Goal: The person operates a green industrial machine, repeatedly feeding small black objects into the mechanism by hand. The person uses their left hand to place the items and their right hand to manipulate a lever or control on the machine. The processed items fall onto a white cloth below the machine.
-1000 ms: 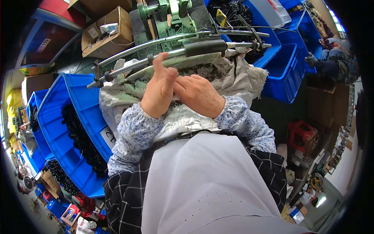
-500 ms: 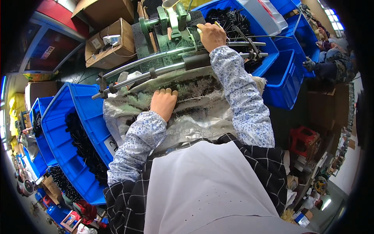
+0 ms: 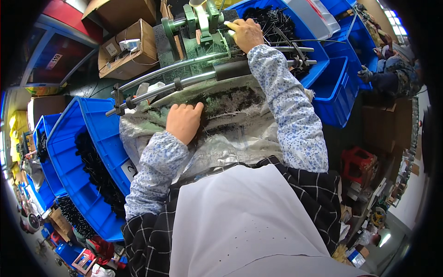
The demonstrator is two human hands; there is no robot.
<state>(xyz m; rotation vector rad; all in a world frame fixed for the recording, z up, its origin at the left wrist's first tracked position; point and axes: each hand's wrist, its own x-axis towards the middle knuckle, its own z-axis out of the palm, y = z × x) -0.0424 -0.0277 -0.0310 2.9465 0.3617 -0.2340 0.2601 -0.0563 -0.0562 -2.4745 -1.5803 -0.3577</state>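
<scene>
My right hand point(image 3: 247, 36) reaches to the green machine point(image 3: 203, 21). Pale yellow covers sit on its fingertips, which pinch at something small and dark beside the machine's wheel; I cannot make out what it is. Lower down, my left hand point(image 3: 183, 123) rests over a dirty whitish cloth point(image 3: 244, 150) with its fingers curled downward. Whatever those fingers may hold is hidden. Two curved metal rails point(image 3: 159, 92) cross between the cloth and the machine. Behind my right hand, a blue bin holds a heap of black bristly pieces point(image 3: 270, 27) with thin metal stems.
At left stands a large blue bin point(image 3: 69, 152) with more black bristly pieces point(image 3: 94, 161). A cardboard box point(image 3: 127, 67) sits left of the machine. Right of the rails is another blue bin point(image 3: 332, 101), with a red stool point(image 3: 357, 164) behind. Another person point(image 3: 392, 69) works at far right.
My left hand has shifted slightly left, and its thumb now stands apart from the curled fingers. My right hand has moved a little left and up, closer to the machine's wheel.
</scene>
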